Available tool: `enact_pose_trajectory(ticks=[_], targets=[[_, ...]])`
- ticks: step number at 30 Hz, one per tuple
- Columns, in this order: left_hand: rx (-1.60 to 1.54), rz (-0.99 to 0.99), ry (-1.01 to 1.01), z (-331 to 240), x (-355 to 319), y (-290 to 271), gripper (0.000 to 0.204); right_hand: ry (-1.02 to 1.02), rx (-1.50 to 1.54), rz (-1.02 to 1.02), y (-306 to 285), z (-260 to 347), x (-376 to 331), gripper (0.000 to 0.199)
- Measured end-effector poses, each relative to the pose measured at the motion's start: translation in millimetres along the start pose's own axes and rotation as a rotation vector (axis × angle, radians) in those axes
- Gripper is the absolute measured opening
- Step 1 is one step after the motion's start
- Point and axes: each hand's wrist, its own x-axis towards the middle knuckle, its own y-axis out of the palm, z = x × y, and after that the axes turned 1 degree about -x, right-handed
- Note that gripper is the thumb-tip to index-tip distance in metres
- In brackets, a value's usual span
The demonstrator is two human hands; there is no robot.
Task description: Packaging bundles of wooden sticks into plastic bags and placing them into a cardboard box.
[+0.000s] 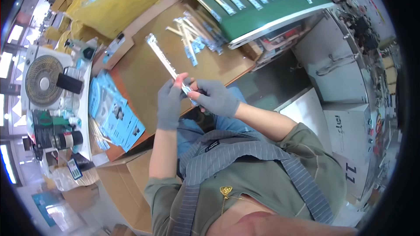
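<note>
Both hands wear grey gloves that leave the fingertips bare. A long, thin clear-wrapped packet (162, 57), whitish with a bluish lower end, slants up and left from them over the brown table (144, 78). My left hand (170, 102) is closed around its lower part. My right hand (214, 98) pinches the bluish end close beside the left one. What exactly lies inside the wrapper is too small to tell. Beyond the hands, a loose pile of similar slim packets (190, 35) with blue ends rests on the table.
A green conveyor belt (262, 17) at the far right carries a row of slim packets. Blue printed plastic bags (113, 109) lie at the left, beside a fan (43, 81) and a dark phone (70, 83). A large yellow sack (118, 4) stands behind; a cardboard box (127, 188) sits below left.
</note>
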Motion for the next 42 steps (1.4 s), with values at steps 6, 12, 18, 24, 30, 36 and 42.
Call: enact_pose_trajectory(ticks=[6, 12, 18, 24, 30, 36, 42], targets=[[0.024, 0.002, -0.073, 34.1, 80.7, -63.7, 0.039, -0.183, -0.436, -0.208, 3.0, -27.6, 55.6, 0.03], [0.484, -0.2, 0.15, 119.8, 125.2, -122.2, 0.039, -0.208, -0.777, -0.166, 30.0, -35.4, 73.9, 0.032], [0.345, -0.063, 0.134, 92.2, 29.5, -173.4, 0.028, -0.513, -1.255, -0.035, 32.8, -109.6, 49.0, 0.036], [0.581, -0.302, 0.372, 96.0, 3.9, -211.0, 0.027, -0.562, -1.346, -0.132, 35.4, -124.1, 46.7, 0.039], [1.193, -0.537, 0.554, 108.2, 70.7, -175.7, 0.051, -0.532, -1.246, -0.106, 28.9, -94.7, 80.9, 0.043], [1.349, -0.521, 0.72, 119.9, 128.2, -146.2, 0.055, -0.332, -1.473, -0.556, -63.9, -53.2, 210.6, 0.091], [1.265, -0.481, 0.614, 123.3, 129.4, -160.4, 0.056, 0.398, -0.972, -0.543, -87.8, -47.2, 240.8, 0.079]])
